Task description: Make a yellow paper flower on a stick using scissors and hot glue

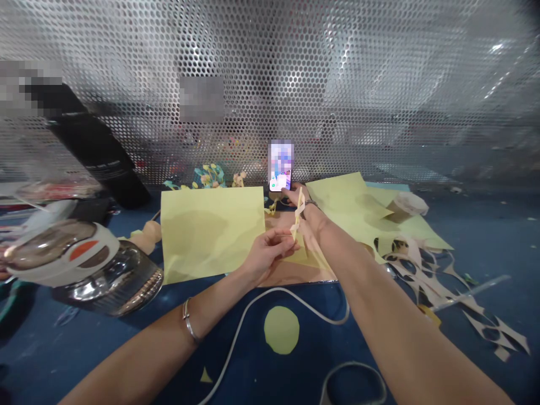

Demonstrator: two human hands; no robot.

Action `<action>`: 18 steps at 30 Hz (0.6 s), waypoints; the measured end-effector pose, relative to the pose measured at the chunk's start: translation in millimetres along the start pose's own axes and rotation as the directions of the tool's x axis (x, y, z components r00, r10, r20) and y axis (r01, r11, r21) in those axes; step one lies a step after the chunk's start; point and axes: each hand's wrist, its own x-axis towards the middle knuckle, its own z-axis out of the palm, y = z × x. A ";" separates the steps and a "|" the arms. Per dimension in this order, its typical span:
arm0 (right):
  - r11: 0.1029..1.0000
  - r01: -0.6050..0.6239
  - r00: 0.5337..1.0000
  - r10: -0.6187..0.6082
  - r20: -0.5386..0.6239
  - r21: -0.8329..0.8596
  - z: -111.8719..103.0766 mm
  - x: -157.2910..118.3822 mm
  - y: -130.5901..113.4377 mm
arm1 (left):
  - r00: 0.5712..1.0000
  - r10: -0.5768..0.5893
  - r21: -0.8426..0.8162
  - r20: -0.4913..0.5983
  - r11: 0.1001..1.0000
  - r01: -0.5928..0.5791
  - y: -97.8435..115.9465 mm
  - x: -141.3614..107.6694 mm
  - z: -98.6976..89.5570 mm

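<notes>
Left: your left hand (pixel 265 253) pinches the yellow paper strip (pixel 298 216) at its lower end.
Right: your right hand (pixel 301 207) holds the strip's top, just below a propped phone (pixel 281 166).
Surface: yellow paper sheets (pixel 211 230) and cut paper scraps (pixel 430 281) lie on a blue mat (pixel 485 230).
Room: a perforated metal screen (pixel 270 73) stands ahead of you.

I count two hands (pixel 282 236), one yellow paper strip (pixel 298 216) between them, two yellow paper sheets (pixel 211 233) at 12 o'clock, one phone (pixel 280 166) at 12, one black bottle (pixel 95 146) at 10, one paper circle (pixel 281 329) at 6, one paper triangle (pixel 206 376) at 7.
</notes>
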 end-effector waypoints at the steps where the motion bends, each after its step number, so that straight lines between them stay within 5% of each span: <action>1: 1.000 -0.006 1.000 0.006 -0.001 0.002 1.3 2.0 0.7 | 1.000 -0.001 0.000 0.001 1.000 0.001 -0.1 0.2 -0.2; 18: 0.980 -0.116 0.991 0.125 -0.042 0.163 3.2 26.0 -2.7 | 0.999 0.003 -0.014 0.036 1.000 -0.003 -3.1 3.0 -4.4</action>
